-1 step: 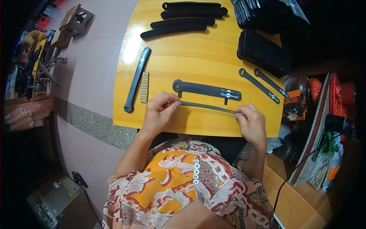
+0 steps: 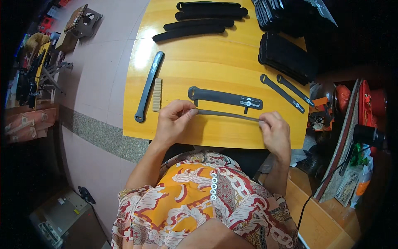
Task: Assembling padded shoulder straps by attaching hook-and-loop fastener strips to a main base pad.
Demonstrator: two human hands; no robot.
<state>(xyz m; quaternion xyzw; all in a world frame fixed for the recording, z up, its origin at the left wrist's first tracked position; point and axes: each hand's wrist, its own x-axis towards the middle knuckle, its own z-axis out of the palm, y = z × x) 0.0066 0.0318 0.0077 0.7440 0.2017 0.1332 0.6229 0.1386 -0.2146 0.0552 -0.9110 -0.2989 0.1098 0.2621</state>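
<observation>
Between my two hands a narrow dark grey strap (image 2: 227, 115) is stretched almost straight, seen nearly edge-on, above the table's front part. My left hand (image 2: 175, 120) pinches its left end between thumb and fingers. The right end is pinched by my right hand (image 2: 274, 132). Just beyond it lies a wide dark grey strap (image 2: 222, 97) with a round slotted end at the left and white print at the right. Two short black tabs show at its near edge. Left of it are a small ridged tan block (image 2: 157, 95) and a long dark strap (image 2: 148, 89).
Two slim dark straps (image 2: 282, 93) lie at the right of the yellow table (image 2: 199, 62). Behind them sits a stack of black straps (image 2: 282, 54), with another pile (image 2: 286, 14) farther back. Several black straps (image 2: 192, 32) lie at the far side. Shelves with packages stand right.
My right hand has shifted slightly to the right, and the strap's right end with it. My left hand stays in place.
</observation>
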